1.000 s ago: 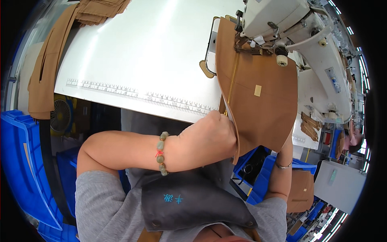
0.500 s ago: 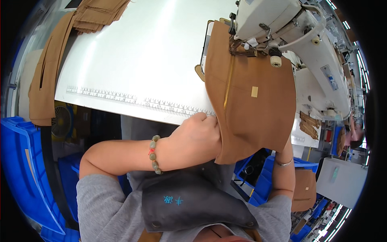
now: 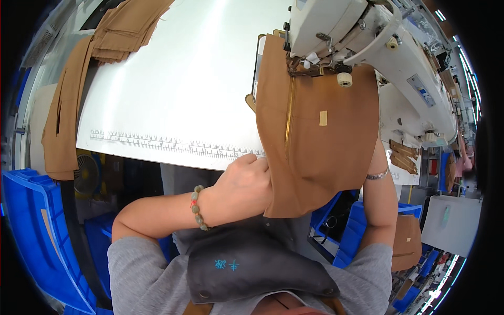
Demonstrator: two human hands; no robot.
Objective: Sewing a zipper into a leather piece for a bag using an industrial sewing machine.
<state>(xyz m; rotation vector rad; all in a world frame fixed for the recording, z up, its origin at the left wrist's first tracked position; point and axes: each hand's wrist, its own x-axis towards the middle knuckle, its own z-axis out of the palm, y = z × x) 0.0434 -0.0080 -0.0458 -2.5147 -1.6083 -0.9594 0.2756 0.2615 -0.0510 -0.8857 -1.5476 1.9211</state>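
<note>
- My left hand is closed in a loose fist at the cloth's near left edge, fingers curled onto it; the fingertips are hidden, but the edge sits in my grip.
- My right hand is mostly hidden behind the cloth's right edge, so I cannot tell how far it is open or whether it has hold of anything.
- The brown cloth lies in front of me, its far end under the head of the white sewing machine, its near end hanging past the table's edge and creased beside my left fist.
- A gold zip runs from near to far along the cloth's left part, its far end at the machine's foot; a small pale patch sits right of it.
- Left of the cloth, the white table has ruler marks along its near edge.
- A brown stack lies far left.
- A blue bin stands near left, below a hanging brown piece.
</note>
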